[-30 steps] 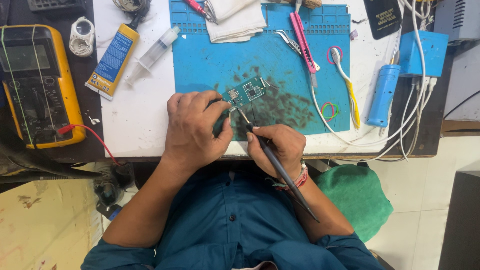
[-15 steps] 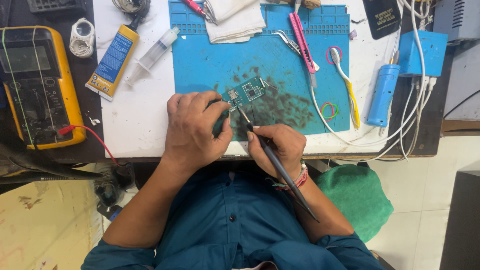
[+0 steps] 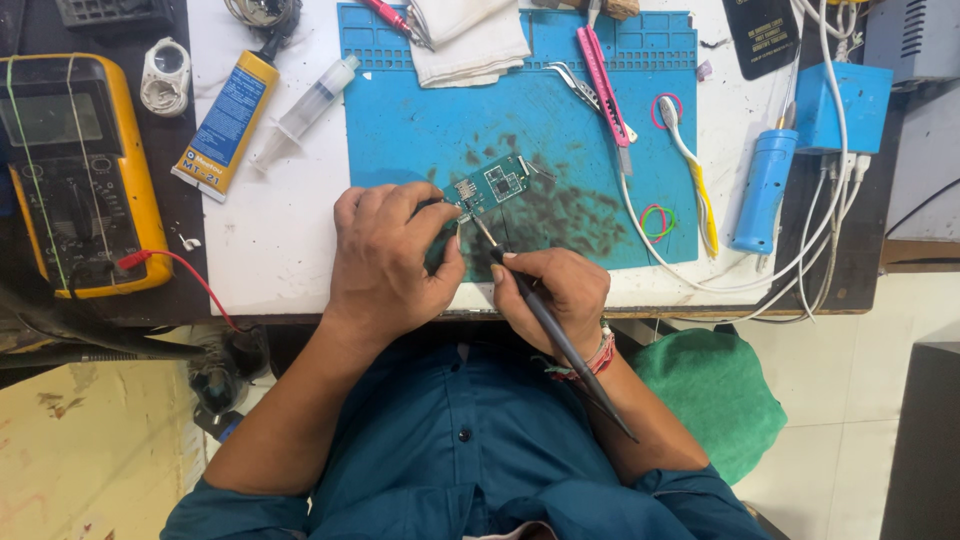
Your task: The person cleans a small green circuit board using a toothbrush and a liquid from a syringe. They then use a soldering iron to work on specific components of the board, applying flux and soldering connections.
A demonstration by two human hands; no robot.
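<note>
A small green circuit board (image 3: 492, 186) lies on the blue work mat (image 3: 420, 120), which is stained dark around it. My left hand (image 3: 390, 255) pinches the board's left end and holds it down. My right hand (image 3: 555, 290) grips a black soldering iron (image 3: 540, 310) like a pen. Its thin tip touches the board's lower left corner, right beside my left fingers. The iron's handle runs back over my right wrist toward my body.
Tweezers (image 3: 580, 85), a pink knife (image 3: 603, 75), a white cloth (image 3: 470, 40) and rubber bands (image 3: 657, 218) lie on the mat. A syringe (image 3: 305, 110) and a yellow-blue tube (image 3: 225, 120) are at left, beside a yellow multimeter (image 3: 75, 170). A blue cylinder tool (image 3: 762, 190) and cables sit at right.
</note>
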